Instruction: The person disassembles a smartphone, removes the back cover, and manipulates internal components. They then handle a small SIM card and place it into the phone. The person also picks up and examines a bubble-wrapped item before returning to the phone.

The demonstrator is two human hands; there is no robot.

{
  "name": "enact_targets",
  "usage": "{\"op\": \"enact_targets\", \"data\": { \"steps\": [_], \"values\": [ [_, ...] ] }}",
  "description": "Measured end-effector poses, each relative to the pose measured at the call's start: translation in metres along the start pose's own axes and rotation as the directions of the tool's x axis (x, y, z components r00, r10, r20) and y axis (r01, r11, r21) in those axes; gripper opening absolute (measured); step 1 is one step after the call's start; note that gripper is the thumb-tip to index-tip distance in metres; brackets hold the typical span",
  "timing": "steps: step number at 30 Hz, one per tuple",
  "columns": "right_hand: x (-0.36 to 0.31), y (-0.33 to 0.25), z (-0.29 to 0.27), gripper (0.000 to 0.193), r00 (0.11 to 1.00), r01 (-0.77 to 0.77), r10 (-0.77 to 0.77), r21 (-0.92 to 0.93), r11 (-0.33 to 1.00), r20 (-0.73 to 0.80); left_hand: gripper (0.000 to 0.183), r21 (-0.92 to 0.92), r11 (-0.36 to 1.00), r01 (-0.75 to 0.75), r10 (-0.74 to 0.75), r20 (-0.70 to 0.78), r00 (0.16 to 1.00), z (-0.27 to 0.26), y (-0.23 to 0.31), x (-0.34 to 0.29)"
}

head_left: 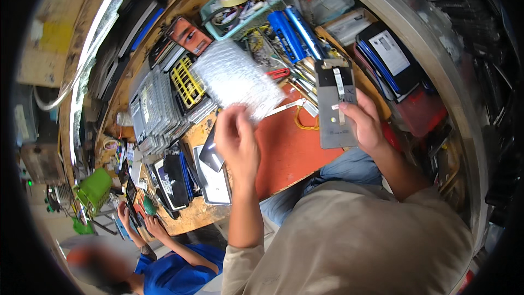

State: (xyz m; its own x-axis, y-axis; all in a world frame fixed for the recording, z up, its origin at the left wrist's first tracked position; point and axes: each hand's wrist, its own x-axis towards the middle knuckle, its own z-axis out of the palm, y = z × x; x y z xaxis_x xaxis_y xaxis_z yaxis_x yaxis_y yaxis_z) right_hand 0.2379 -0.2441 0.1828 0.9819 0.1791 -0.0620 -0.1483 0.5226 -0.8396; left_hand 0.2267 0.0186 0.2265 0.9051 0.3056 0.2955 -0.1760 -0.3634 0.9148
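Note:
My right hand [367,124] grips a flat grey phone screen panel [331,123] by its right edge, thumb across its face. The panel stands upright, with a black band, a pale strip and a ribbon-like connector at its top. My left hand [238,139], smeared by motion, has its curled fingers at the lower edge of a silvery bubble-wrap pouch [237,74] and seems to pinch it. The fingertips are partly hidden. Below my hands, an orange-red mat [292,145] covers part of the wooden bench. Beside my left wrist sits an open white tray [214,186] with a dark, shiny flat piece [210,152].
Stacked bubble-wrapped panels [155,112] and a yellow rack [187,82] stand at left. Behind are a teal bin [210,8], blue cylinders [286,35] and pens. Dark folders [387,57] lie at right. A co-worker in a blue shirt [180,267] works at lower left.

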Motion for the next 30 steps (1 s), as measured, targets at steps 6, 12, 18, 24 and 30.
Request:
{"op": "enact_targets", "data": {
  "steps": [6, 12, 18, 24, 30],
  "values": [
    [0.010, 0.014, 0.002, 0.039, 0.999, -0.047, 0.047, -0.045, 0.998, 0.012, 0.039, 0.054, 0.956, 0.288, -0.292, 0.099, 0.951, -0.003, 0.040, -0.123],
    [0.023, 0.020, 0.009, 0.043, 0.989, 0.107, -0.095, -0.105, 0.989, 0.110, 0.072, 0.136, 0.978, -0.158, 0.015, 0.708, 0.706, -0.046, 0.049, -0.102],
    [0.018, 0.014, 0.019, 0.037, 0.994, 0.102, -0.098, -0.080, 0.992, 0.050, 0.101, 0.629, 0.647, -0.431, -0.075, 0.615, 0.785, -0.026, 0.028, -0.064],
    [-0.002, -0.014, 0.007, 0.036, 0.987, -0.158, 0.160, -0.141, 0.977, 0.001, 0.104, 0.513, 0.825, -0.237, -0.095, 0.540, 0.836, -0.027, 0.038, -0.061],
    [0.000, -0.021, 0.021, 0.034, 0.993, -0.035, 0.039, -0.038, 0.999, 0.115, 0.121, 0.236, 0.972, 0.004, -0.086, 0.335, 0.938, -0.020, 0.030, -0.053]
  ]
}}
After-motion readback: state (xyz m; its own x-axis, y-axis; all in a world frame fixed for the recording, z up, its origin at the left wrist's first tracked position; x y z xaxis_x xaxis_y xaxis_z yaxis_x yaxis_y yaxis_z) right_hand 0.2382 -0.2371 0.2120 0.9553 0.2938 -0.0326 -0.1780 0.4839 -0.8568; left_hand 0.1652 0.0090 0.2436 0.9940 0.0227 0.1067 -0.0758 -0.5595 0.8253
